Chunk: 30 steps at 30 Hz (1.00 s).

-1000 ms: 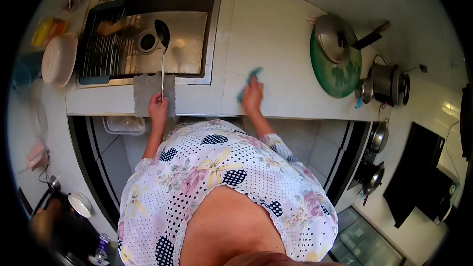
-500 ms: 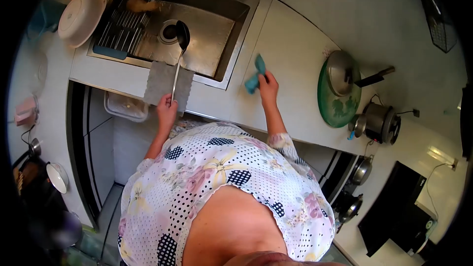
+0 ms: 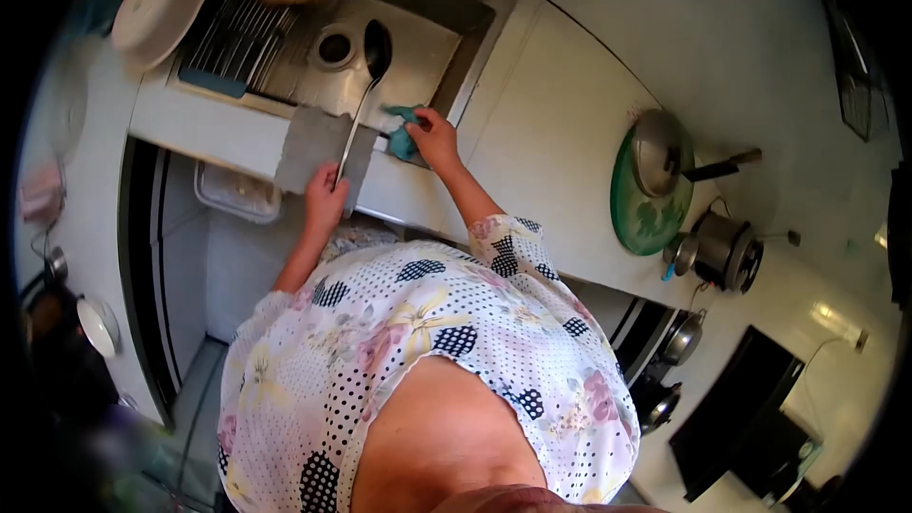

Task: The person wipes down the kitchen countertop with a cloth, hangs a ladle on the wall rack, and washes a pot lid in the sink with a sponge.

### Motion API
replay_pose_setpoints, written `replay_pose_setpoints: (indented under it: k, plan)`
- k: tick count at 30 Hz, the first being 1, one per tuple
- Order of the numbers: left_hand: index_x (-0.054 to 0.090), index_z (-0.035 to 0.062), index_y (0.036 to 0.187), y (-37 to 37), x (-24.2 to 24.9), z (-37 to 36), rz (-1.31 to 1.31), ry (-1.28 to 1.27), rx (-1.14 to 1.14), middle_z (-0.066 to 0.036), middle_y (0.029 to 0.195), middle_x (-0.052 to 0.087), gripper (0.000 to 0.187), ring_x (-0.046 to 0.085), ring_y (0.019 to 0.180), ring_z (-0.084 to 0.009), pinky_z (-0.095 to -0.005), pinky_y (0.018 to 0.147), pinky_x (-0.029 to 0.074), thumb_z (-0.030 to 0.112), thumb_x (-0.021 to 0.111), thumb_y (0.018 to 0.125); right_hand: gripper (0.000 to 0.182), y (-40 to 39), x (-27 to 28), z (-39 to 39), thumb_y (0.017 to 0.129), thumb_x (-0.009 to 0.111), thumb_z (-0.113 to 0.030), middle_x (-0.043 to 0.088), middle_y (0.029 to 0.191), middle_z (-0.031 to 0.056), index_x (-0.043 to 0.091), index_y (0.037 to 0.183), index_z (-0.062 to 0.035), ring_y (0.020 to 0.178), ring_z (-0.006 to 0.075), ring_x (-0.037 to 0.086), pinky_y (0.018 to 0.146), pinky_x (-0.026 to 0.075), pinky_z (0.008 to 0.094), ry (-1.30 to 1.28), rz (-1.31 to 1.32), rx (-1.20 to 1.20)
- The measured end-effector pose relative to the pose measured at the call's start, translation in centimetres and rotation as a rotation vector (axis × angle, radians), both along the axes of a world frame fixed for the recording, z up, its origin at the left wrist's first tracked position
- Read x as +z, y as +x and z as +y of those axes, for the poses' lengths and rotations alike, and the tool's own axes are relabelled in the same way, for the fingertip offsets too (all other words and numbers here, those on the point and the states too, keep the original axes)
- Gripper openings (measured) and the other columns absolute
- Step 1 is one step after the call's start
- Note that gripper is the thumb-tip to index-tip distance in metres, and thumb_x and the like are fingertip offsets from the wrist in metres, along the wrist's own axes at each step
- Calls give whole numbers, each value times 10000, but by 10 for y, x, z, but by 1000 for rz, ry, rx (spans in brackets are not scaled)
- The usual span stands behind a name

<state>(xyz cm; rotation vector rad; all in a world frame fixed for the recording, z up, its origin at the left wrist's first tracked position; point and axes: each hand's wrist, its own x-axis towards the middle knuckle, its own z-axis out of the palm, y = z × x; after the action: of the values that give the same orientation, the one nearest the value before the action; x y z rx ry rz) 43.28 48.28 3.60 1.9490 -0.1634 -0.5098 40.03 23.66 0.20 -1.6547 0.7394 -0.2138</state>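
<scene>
My left hand (image 3: 326,194) is closed round the lower handle of a ladle (image 3: 356,125), whose dark bowl points away from me over the sink (image 3: 418,43). A grey cloth (image 3: 309,147) hangs over the sink's front edge, beneath the ladle's handle. In my right hand (image 3: 435,139) is a crumpled teal cloth (image 3: 403,141), pinched between the fingers at the sink's front right corner, close to the ladle but apart from it.
A rack (image 3: 233,47) spans the sink's left side, with a brown object on it. Left of the sink stands an upturned pale basin (image 3: 157,14). To the right, a metal lid (image 3: 657,154) and a knife (image 3: 727,166) lie by a green round board (image 3: 627,214). Beyond is a cooker (image 3: 727,252).
My right hand has moved left with the teal cloth, from the counter to the sink's front edge. The ladle has shifted slightly right in the view, still in my left hand.
</scene>
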Motion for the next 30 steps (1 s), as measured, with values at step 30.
replay_pose_setpoints:
  k: [30]
  plan:
    - [568,12,984,-38,15,-33,52,92,98,25,679,507,175,418,529,-44,-202,449,341,17,592,810,262,-71,-30,-204,907,441,-217,574,884,248,557,886,18,807,393,546,701,424,481,-210,139,-569]
